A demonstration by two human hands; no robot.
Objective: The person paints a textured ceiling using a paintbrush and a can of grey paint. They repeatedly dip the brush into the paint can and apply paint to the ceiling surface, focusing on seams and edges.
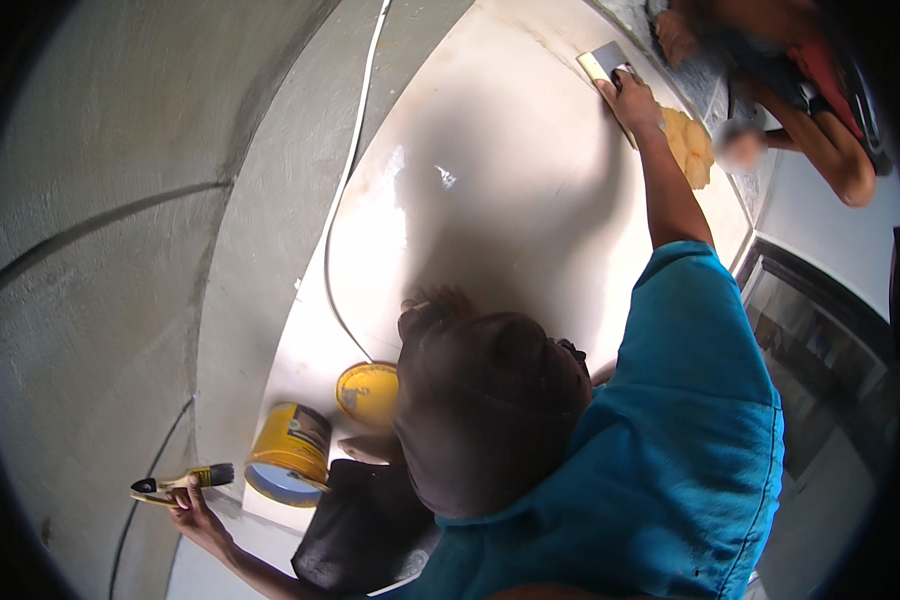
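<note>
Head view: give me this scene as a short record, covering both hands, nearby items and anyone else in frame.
Left hand: holding a brush, dark bristles
Right hand: gripping a flat tool at the pale surface; contact unclear
Near right wrist: tan, ragged-edged piece
Container: yellow bucket, its mouth visible
Beside bucket: round yellow lid, apart from it
Cable: white cable, leading toward the lid
Other person: upper right, partly visible

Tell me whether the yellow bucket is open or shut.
Open: the bucket has an uncovered mouth, and its pale inside shows. How full it is, I cannot tell.
</note>
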